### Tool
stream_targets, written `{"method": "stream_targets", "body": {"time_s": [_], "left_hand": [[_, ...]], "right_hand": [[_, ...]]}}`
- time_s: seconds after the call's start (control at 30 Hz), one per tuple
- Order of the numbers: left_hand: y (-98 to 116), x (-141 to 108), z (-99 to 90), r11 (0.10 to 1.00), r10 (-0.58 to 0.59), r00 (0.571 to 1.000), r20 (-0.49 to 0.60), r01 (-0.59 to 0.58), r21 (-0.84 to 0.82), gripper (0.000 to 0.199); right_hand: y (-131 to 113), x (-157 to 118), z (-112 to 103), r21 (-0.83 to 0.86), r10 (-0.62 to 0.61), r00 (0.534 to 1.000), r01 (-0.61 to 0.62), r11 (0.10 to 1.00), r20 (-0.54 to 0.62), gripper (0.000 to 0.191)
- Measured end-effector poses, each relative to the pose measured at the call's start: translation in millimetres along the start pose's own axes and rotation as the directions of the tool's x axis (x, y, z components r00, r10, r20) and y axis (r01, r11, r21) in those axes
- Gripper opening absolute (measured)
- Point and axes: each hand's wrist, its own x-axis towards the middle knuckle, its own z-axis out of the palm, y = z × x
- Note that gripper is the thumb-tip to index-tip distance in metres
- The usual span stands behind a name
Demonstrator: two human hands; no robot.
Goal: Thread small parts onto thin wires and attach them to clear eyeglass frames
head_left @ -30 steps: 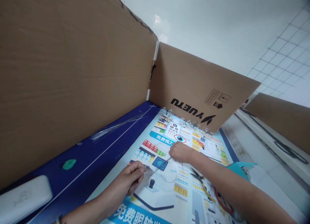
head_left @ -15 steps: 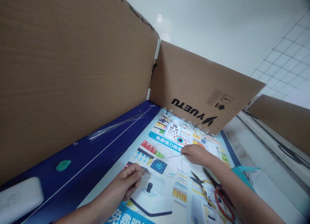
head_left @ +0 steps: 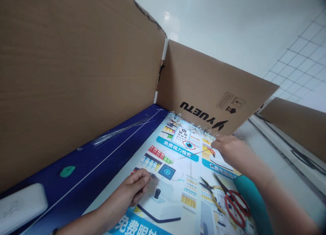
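A thin wire (head_left: 195,153) stretches above a printed poster (head_left: 170,187), pinched in my right hand (head_left: 224,147); my left hand (head_left: 139,184), fingertips closed around a fine tip, hovers lower. Pliers (head_left: 213,194) and red-handled scissors (head_left: 233,202) lie nearby.

work area, type unclear | cardboard walls (head_left: 203,82), scissors (head_left: 233,201), pliers (head_left: 212,192), printed poster sheet (head_left: 175,153)

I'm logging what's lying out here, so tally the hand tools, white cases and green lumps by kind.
Red-handled scissors: 1
Yellow-handled pliers or snips: 1
White case: 1
Green lump: 1
Total: 4
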Motion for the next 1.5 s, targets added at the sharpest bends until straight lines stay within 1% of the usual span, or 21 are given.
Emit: {"method": "stream_targets", "body": {"time_s": [0.1,0.17,0.23,0.3,0.43,0.5,0.57,0.63,0.7,0.77,0.8,0.93,1.1,1.27,1.33,1.4,1.43,1.5], "left_hand": [[0.8,-1.7,1.4,0.999,0.048,0.999,-0.007,-0.048,-0.009,0.024],[-0.1,-2.1,1.3,0.996,0.092,0.996,0.012,-0.092,-0.007,0.024],[-1.3,-2.4,0.8,0.991,0.13,0.991,0.032,-0.13,-0.01,0.023],[-1.9,-3.4,0.5,0.989,0.148,0.988,0.041,-0.148,-0.015,0.022],[-0.5,-7.8,0.9,0.982,0.181,0.98,0.076,-0.185,0.038,0.022],[0.4,-10.3,0.8,0.973,0.208,0.973,0.102,-0.217,0.08,0.022],[0.9,-12.3,0.4,0.966,0.225,0.965,0.136,-0.239,0.095,0.021],[1.3,-13.9,0.2,0.96,0.246,0.953,0.176,-0.265,0.091,0.02],[1.6,-15.3,0.3,0.956,0.257,0.941,0.219,-0.281,0.085,0.02],[1.6,-16.4,0.8,0.955,0.255,0.936,0.244,-0.283,0.087,0.022],[1.6,-16.8,0.9,0.956,0.251,0.934,0.252,-0.281,0.089,0.023],[1.4,-17.6,0.4,0.961,0.229,0.926,0.299,-0.264,0.081,0.024],[0.8,-15.8,-1.7,0.964,0.192,0.915,0.355,-0.243,0.105,0.024],[-0.6,-13.7,-5.4,0.953,0.183,0.901,0.393,-0.262,0.155,0.023],[-1.5,-13.4,-6.8,0.952,0.175,0.899,0.401,-0.259,0.166,0.023],[-2.6,-13.6,-7.3,0.951,0.176,0.905,0.388,-0.258,0.169,0.023],[-3.1,-13.9,-7.0,0.951,0.18,0.911,0.372,-0.257,0.169,0.024],[-3.5,-14.7,-5.8,0.953,0.197,0.922,0.334,-0.259,0.155,0.025]], "right_hand": [[-15.9,-1.3,-26.6,-0.052,-0.034,0.996,0.039,0.998,0.087,0.021],[-34.8,0.5,-39.1,-0.057,-0.074,0.989,0.082,0.995,0.132,0.017],[-59.1,4.7,-47.4,-0.054,-0.148,0.974,0.16,0.986,0.171,0.012],[-85.4,10.8,-53.2,-0.041,-0.253,0.944,0.267,0.963,0.213,0.009],[-129.3,25.2,-60.6,-0.052,-0.426,0.874,0.448,0.892,0.233,0.005],[-143.1,31.3,-61.6,-0.059,-0.464,0.854,0.489,0.87,0.236,0.006],[-152.2,35.5,-60.4,-0.046,-0.472,0.856,0.491,0.87,0.211,0.011],[-158.3,37.3,-57.9,0.013,-0.468,0.873,0.471,0.882,0.136,0.019],[-162.7,37.6,-55.3,0.102,-0.448,0.894,0.445,0.89,0.015,0.027],[-165.9,37.4,-53.1,0.162,-0.425,0.901,0.434,0.886,-0.087,0.032],[-167.0,37.4,-52.2,0.17,-0.419,0.901,0.432,0.886,-0.11,0.033],[-166.9,37.7,-47.9,0.157,-0.399,0.912,0.409,0.899,-0.093,0.032],[-163.7,34.1,-41.1,0.287,-0.336,0.928,0.369,0.884,-0.161,0.031],[-168.4,32.3,-40.0,0.31,-0.338,0.928,0.372,0.875,-0.159,0.028],[-169.9,32.4,-43.0,0.303,-0.348,0.924,0.381,0.873,-0.161,0.025],[-169.9,31.4,-47.2,0.308,-0.353,0.915,0.399,0.864,-0.196,0.024],[-169.3,29.9,-48.9,0.312,-0.356,0.907,0.413,0.856,-0.225,0.023],[-167.5,24.5,-49.0,0.286,-0.384,0.875,0.464,0.838,-0.295,0.025]]}}
